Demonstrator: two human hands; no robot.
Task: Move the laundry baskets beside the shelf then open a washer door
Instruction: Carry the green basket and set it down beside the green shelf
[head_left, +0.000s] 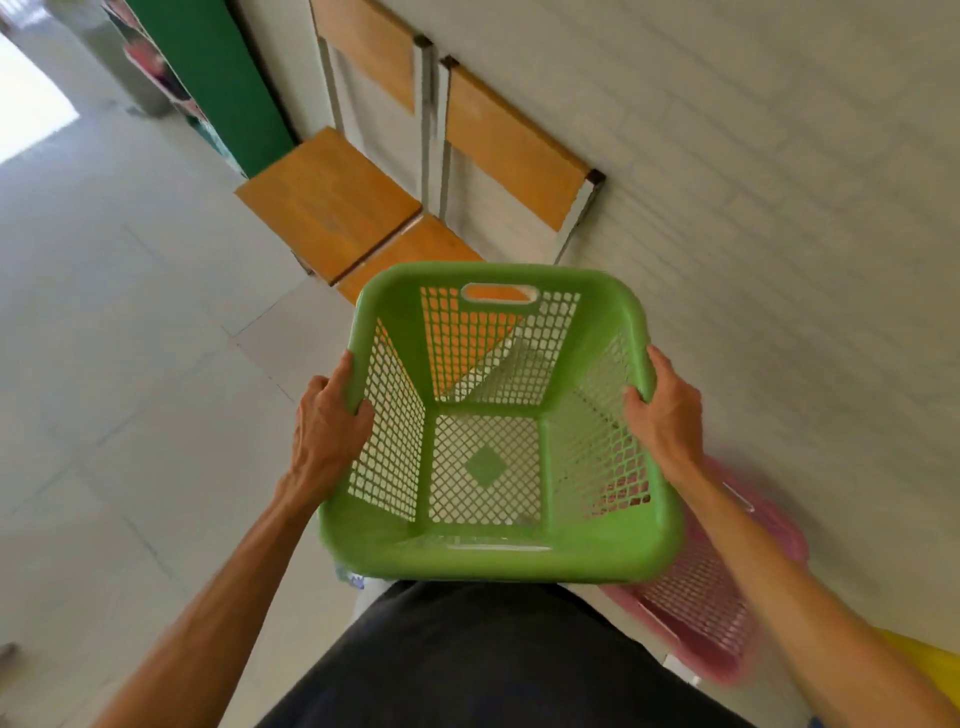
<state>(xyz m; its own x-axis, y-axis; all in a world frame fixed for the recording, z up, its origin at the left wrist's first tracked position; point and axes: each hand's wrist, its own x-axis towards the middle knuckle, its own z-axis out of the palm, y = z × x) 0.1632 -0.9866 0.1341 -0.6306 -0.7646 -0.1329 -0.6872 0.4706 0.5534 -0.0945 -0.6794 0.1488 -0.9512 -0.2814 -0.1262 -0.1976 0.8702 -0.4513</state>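
Observation:
An empty green laundry basket (587, 545) with latticed walls is held up in front of my body, above the floor. My left hand (324, 431) grips its left rim and my right hand (665, 415) grips its right rim. A pink laundry basket (722, 629) sits low at the right behind my right forearm, partly hidden. A yellow thing (924, 660), perhaps another basket, shows at the bottom right edge. A green shelf unit (218, 78) stands far ahead at the upper left. No washer is in view.
Two wooden chairs (332, 202) with white metal frames stand against the white wall (779, 182), directly beyond the green basket. Pale tiled floor (114, 338) spreads to the left. A bright doorway (26, 104) is at the far upper left.

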